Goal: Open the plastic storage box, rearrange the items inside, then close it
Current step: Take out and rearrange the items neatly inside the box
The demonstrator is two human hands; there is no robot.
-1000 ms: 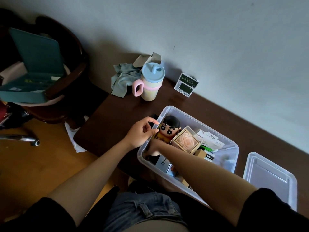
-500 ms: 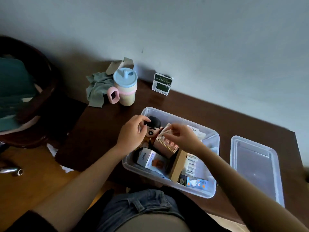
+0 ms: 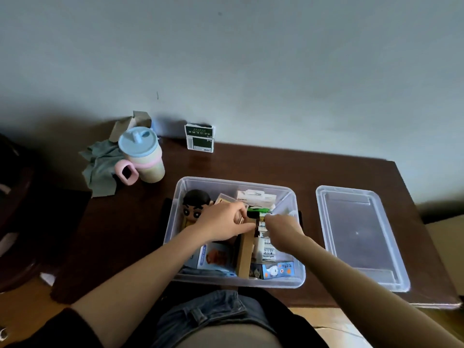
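Note:
The clear plastic storage box (image 3: 173,222) stands open on the dark wooden table, and its lid (image 3: 359,237) lies flat to the right. Inside are a cartoon figure head (image 3: 194,204), a beige box (image 3: 226,200), an upright brown cardboard box (image 3: 244,254), a blue box (image 3: 213,254), white packets (image 3: 267,249) and a blue carton (image 3: 275,270). My left hand (image 3: 221,222) grips the far end of the brown cardboard box, thumb along its top. My right hand (image 3: 282,229) reaches down among the white packets with bent fingers. Its fingertips are hidden.
A lidded cup with a pink handle (image 3: 143,156) stands at the back left beside a crumpled grey-green cloth (image 3: 100,167). A small green-and-white box (image 3: 199,138) stands against the wall. A dark chair (image 3: 15,222) is left of the table.
My right hand let go of the beige box and moved right onto the white packets. My left hand shifted from the figure to the brown cardboard box. The camera view swung right.

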